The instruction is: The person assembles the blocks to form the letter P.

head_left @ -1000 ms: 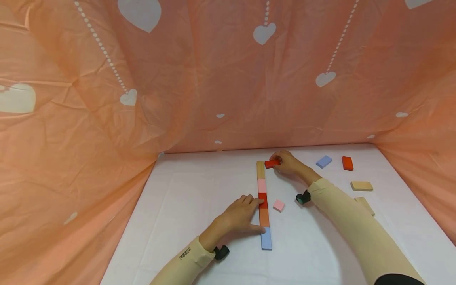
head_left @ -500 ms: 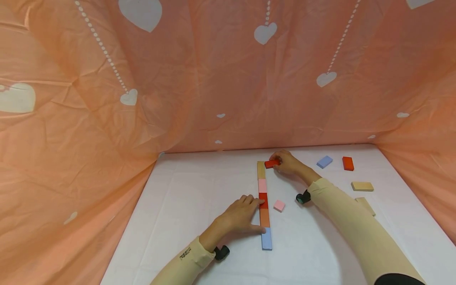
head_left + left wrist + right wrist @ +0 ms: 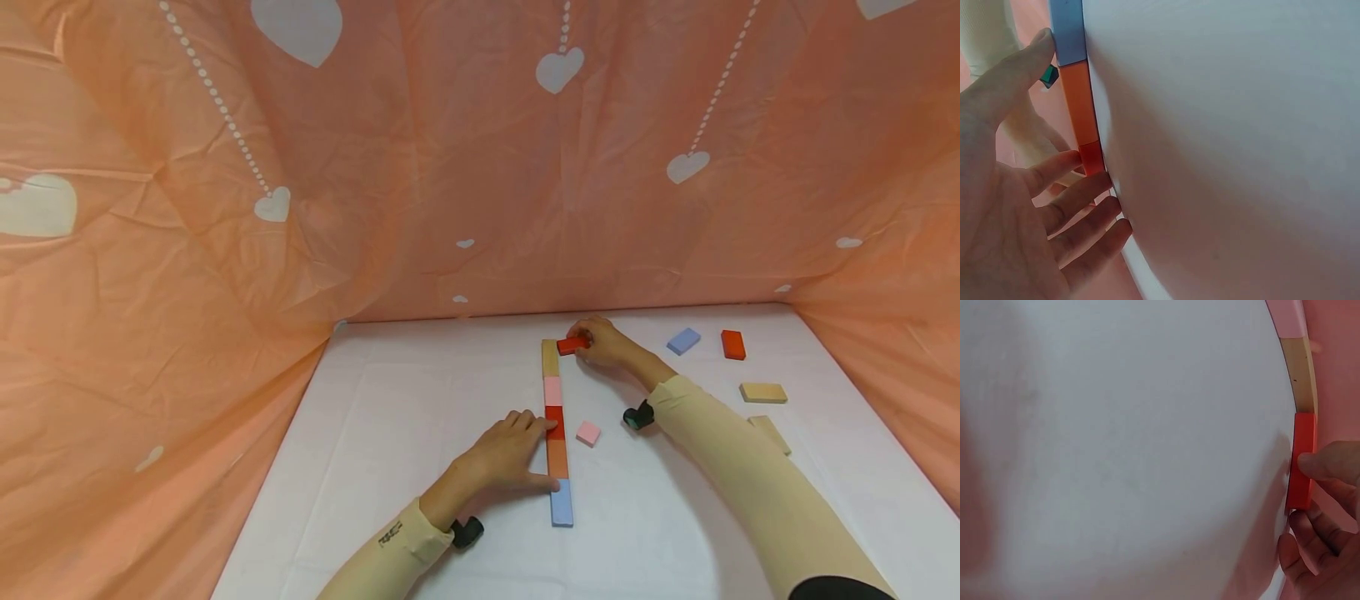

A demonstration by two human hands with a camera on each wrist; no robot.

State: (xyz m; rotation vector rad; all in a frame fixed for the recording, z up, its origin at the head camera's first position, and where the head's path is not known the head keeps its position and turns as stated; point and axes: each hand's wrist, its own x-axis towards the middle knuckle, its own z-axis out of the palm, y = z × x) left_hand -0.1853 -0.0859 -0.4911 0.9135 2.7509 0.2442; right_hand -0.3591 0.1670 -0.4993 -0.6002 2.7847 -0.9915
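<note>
A straight row of flat blocks runs away from me in the head view: blue (image 3: 562,509), orange (image 3: 557,460), red (image 3: 554,412), pink (image 3: 552,391) and bare wood (image 3: 550,358). My left hand (image 3: 504,454) lies along the row's left side, fingers extended; its thumb touches the blue block and its index finger touches the red one. At the far end, my right hand (image 3: 600,342) pinches another red block (image 3: 1300,440) between thumb and fingers. That block sits crosswise, its end against the wooden block's right side. Its outer end is partly hidden by the fingers.
A small pink block (image 3: 588,433) lies right of the row. Farther right are a blue block (image 3: 684,341), a red block (image 3: 733,344), a wooden block (image 3: 762,392) and another wooden block (image 3: 770,434) partly behind the right sleeve. An orange curtain (image 3: 525,208) borders the white table (image 3: 420,383).
</note>
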